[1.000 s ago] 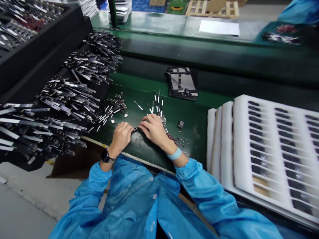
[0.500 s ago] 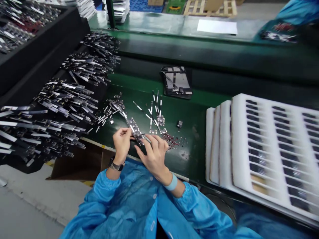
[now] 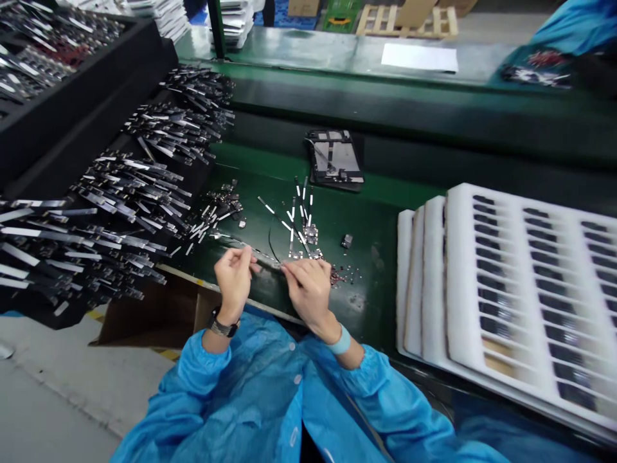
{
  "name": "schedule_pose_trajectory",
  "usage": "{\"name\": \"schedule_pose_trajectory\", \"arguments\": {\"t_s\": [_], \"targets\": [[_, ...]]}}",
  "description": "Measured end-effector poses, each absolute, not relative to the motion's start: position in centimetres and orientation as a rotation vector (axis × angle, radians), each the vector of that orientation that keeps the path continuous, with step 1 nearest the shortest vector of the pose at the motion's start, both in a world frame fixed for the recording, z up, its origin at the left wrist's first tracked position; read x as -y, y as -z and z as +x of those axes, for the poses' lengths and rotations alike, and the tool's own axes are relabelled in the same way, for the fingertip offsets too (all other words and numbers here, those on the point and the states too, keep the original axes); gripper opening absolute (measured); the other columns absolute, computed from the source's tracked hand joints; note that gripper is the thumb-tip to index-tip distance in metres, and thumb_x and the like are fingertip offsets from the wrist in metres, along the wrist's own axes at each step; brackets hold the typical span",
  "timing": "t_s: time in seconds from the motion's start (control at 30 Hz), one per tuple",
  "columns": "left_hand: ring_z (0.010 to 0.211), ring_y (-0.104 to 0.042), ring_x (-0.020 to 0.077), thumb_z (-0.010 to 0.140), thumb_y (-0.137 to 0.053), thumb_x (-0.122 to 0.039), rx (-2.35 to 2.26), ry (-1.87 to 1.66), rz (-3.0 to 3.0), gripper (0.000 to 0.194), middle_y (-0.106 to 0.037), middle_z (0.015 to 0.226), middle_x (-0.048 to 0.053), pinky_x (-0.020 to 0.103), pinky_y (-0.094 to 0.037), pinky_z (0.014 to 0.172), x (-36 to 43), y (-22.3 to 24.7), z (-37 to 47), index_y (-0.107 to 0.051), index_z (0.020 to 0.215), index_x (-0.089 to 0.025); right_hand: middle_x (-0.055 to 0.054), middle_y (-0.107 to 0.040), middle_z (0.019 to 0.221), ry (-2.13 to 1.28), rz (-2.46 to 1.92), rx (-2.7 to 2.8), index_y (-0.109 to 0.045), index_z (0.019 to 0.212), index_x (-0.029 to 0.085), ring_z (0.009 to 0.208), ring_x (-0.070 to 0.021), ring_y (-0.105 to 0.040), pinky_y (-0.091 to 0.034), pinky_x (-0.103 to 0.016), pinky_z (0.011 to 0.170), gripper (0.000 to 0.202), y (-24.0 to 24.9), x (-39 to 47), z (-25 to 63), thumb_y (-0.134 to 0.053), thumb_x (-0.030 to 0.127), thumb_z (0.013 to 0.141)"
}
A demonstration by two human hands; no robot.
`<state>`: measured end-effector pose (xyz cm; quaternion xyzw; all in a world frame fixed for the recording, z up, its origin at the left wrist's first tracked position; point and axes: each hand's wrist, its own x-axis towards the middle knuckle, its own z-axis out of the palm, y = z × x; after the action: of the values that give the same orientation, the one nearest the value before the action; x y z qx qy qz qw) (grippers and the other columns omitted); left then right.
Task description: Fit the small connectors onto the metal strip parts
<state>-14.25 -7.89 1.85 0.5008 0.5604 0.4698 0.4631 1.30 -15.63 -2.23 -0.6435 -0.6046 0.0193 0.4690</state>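
My left hand (image 3: 232, 278) pinches a long flex circuit strip (image 3: 263, 254), turned nearly edge-on and held just above the green bench. My right hand (image 3: 311, 286) has its fingers closed at the strip's right end, where a thin black wire (image 3: 271, 243) curves upward. The right fingertips partly cover what they grip. Just beyond the hands lie several loose flex cables (image 3: 293, 222) with white patches. Left of them is a heap of small metal parts (image 3: 225, 199), and by the right hand tiny reddish pieces (image 3: 340, 275) are scattered.
Black tiered trays (image 3: 166, 138) of flex cables stand on the left. White foam trays (image 3: 457, 270) with dark parts are stacked on the right. A flat dark device part (image 3: 336, 157) lies behind, a small black block (image 3: 346, 240) nearer. Another person's blue sleeve (image 3: 573, 29) shows across the bench.
The strip has turned from face-up to nearly edge-on. My right hand's fingers have drawn in and moved slightly right, and the black wire now stands out from the strip.
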Motion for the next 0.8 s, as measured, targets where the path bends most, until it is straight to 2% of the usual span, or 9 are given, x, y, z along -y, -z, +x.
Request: {"name": "schedule_pose_trajectory", "arguments": {"t_s": [0.1, 0.2, 0.27, 0.37, 0.53, 0.6, 0.67, 0.73, 0.8], "targets": [[0.099, -0.072, 0.0248, 0.1, -0.07, -0.039, -1.41, -1.234, 1.909, 0.019, -0.077, 0.099, 0.009, 0.043, -0.058, 0.093, 7.6, -3.2, -16.0, -0.074, 0.097, -0.02, -0.006, -0.084, 0.091, -0.451, -1.523, 1.369, -0.085, 0.095, 0.026, 0.085, -0.0247, -0.075, -0.052, -0.043, 0.088, 0.018, 2.1, 14.5, 3.3, -0.071, 0.033, 0.103], [0.129, -0.063, 0.0301, 0.102, -0.07, -0.029, -1.164, -0.937, 2.445, 0.016, -0.076, 0.124, 0.01, 0.055, -0.04, 0.12, 6.7, -4.0, -17.2, -0.076, 0.115, -0.023, -0.006, -0.085, 0.09, -0.734, -1.512, 1.32, -0.087, 0.093, 0.027, 0.087, -0.0271, -0.076, -0.055, -0.042, 0.085, 0.019, 2.4, 13.8, 4.7, -0.077, 0.043, 0.096], [0.119, -0.066, 0.027, 0.104, -0.064, -0.024, -0.961, -0.676, 2.553, 0.013, -0.077, 0.117, 0.008, 0.055, -0.037, 0.121, 6.0, -3.7, -17.5, -0.074, 0.112, -0.023, -0.007, -0.085, 0.088, -0.844, -1.511, 1.303, -0.088, 0.092, 0.026, 0.083, -0.0267, -0.075, -0.056, -0.041, 0.082, 0.024, 2.8, 13.6, 5.0, -0.079, 0.047, 0.094], [0.098, -0.066, 0.0234, 0.107, -0.058, -0.02, -0.843, -0.466, 2.531, 0.017, -0.076, 0.097, 0.005, 0.046, -0.047, 0.103, 5.2, -2.3, -17.1, -0.071, 0.098, -0.021, -0.007, -0.084, 0.088, -0.924, -1.493, 1.344, -0.086, 0.091, 0.024, 0.079, -0.025, -0.074, -0.055, -0.039, 0.079, 0.026, 3.4, 13.5, 4.8, -0.076, 0.047, 0.096], [0.095, -0.063, 0.0244, 0.106, -0.057, -0.019, -0.868, -0.386, 2.484, 0.019, -0.07, 0.092, 0.006, 0.041, -0.05, 0.089, 5.0, -0.6, -16.7, -0.066, 0.089, -0.02, -0.008, -0.081, 0.093, -0.687, -1.5, 1.638, -0.084, 0.091, 0.025, 0.095, -0.0274, -0.068, -0.052, -0.044, 0.091, 0.023, 3.7, 13.7, 4.9, -0.07, 0.038, 0.104], [0.098, -0.063, 0.025, 0.106, -0.056, -0.019, -0.856, -0.389, 2.494, 0.02, -0.07, 0.095, 0.007, 0.042, -0.051, 0.091, 5.3, -0.9, -16.9, -0.066, 0.089, -0.02, -0.009, -0.08, 0.092, -0.623, -1.464, 1.748, -0.083, 0.092, 0.024, 0.093, -0.0266, -0.065, -0.051, -0.043, 0.09, 0.024, 3.5, 13.8, 5.1, -0.066, 0.035, 0.106], [0.115, -0.064, 0.0281, 0.105, -0.055, -0.016, -0.808, -0.422, 2.526, 0.018, -0.072, 0.113, 0.011, 0.048, -0.051, 0.102, 5.8, -1.4, -17.1, -0.067, 0.092, -0.021, -0.008, -0.078, 0.089, -0.589, -1.399, 1.822, -0.082, 0.093, 0.023, 0.09, -0.0248, -0.064, -0.051, -0.042, 0.087, 0.027, 3.1, 14.0, 5.3, -0.063, 0.033, 0.109], [0.137, -0.058, 0.0308, 0.103, -0.053, -0.012, -0.727, -0.451, 2.548, 0.018, -0.069, 0.134, 0.013, 0.055, -0.044, 0.118, 6.5, -2.0, -17.3, -0.067, 0.095, -0.021, -0.007, -0.078, 0.087, -0.551, -1.32, 1.866, -0.082, 0.096, 0.023, 0.091, -0.024, -0.064, -0.052, -0.042, 0.087, 0.027, 2.8, 14.4, 5.5, -0.06, 0.031, 0.11], [0.136, -0.061, 0.0285, 0.104, -0.049, -0.01, -0.659, -0.428, 2.531, 0.022, -0.071, 0.132, 0.011, 0.057, -0.037, 0.126, 7.2, -2.2, -17.4, -0.066, 0.098, -0.022, -0.006, -0.078, 0.088, -0.504, -1.272, 1.875, -0.082, 0.098, 0.023, 0.094, -0.0238, -0.065, -0.052, -0.042, 0.089, 0.025, 2.7, 14.7, 5.7, -0.061, 0.03, 0.11]]}}
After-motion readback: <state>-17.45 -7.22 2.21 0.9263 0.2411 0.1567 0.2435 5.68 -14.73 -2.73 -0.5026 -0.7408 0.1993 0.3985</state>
